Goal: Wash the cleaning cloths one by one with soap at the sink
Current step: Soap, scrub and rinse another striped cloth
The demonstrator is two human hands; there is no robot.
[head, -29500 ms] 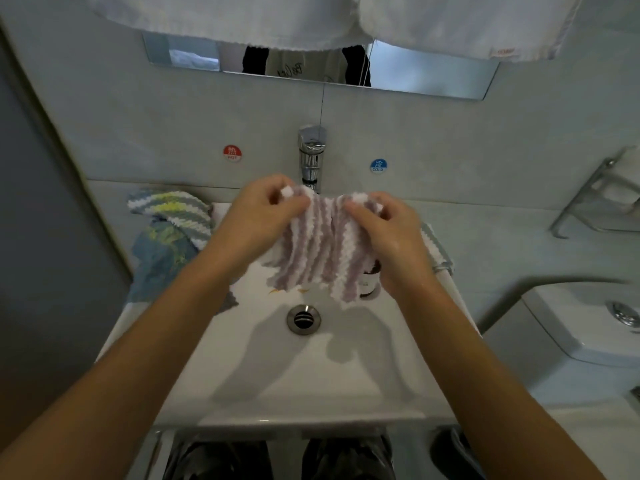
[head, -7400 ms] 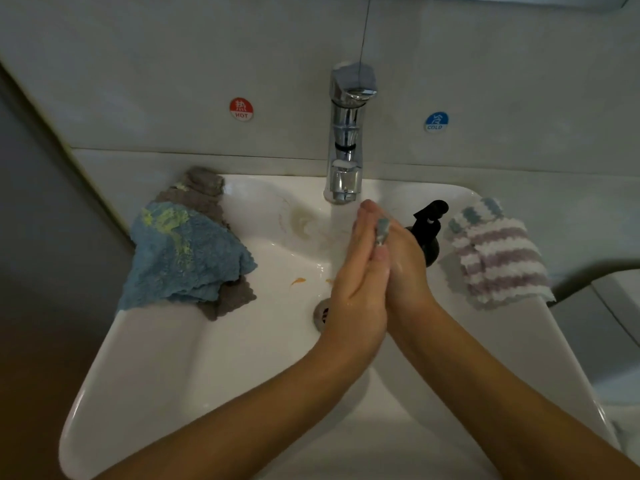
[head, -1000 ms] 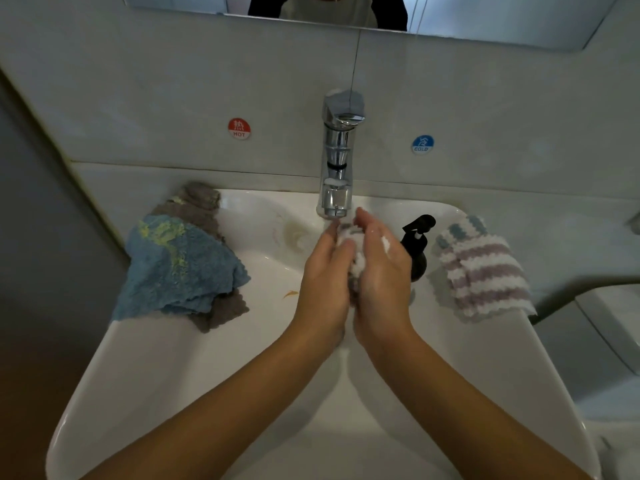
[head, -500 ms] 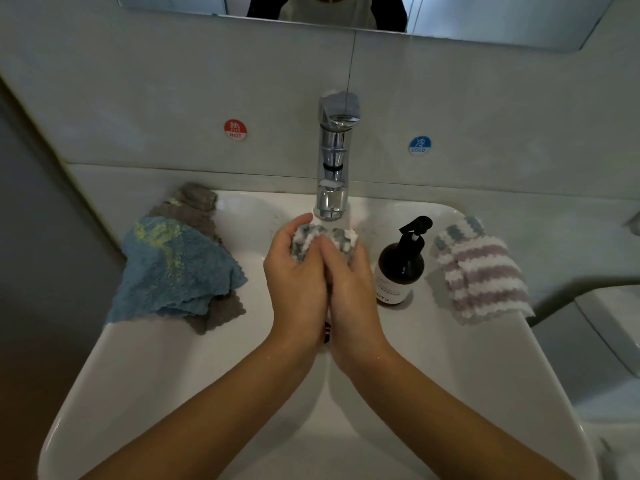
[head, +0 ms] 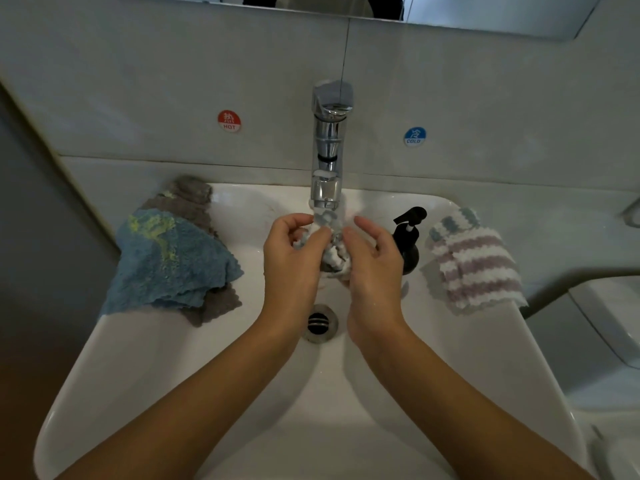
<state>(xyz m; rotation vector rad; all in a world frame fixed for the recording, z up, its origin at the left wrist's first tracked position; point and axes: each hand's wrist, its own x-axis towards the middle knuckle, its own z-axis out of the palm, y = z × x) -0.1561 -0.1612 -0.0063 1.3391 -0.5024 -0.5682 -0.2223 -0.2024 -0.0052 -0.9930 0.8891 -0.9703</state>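
Half a second ago both hands were pressed together round the bunched cloth; now they have parted a little, showing more of it. From the left: two cloths lie stacked on the sink's (head: pixel 145 368) left rim, a blue cloth (head: pixel 169 261) with yellow marks on top of a grey cloth (head: pixel 192 197), both overhanging the edge. The left hand (head: pixel 291 268) pinches the wet striped cloth (head: pixel 330 252) between thumb and curled fingers, directly under the tap (head: pixel 329 150), water falling on it. The right hand (head: pixel 375 271) grips the cloth's other side, its forefinger lifted free. Below the wrists the drain (head: pixel 320 322) sits in open basin, with bare white room toward the near edge. Just right of the right hand stands one dark soap bottle (head: pixel 408 244). On the right rim one pink-and-white striped cloth (head: pixel 476 265) hangs over the edge.
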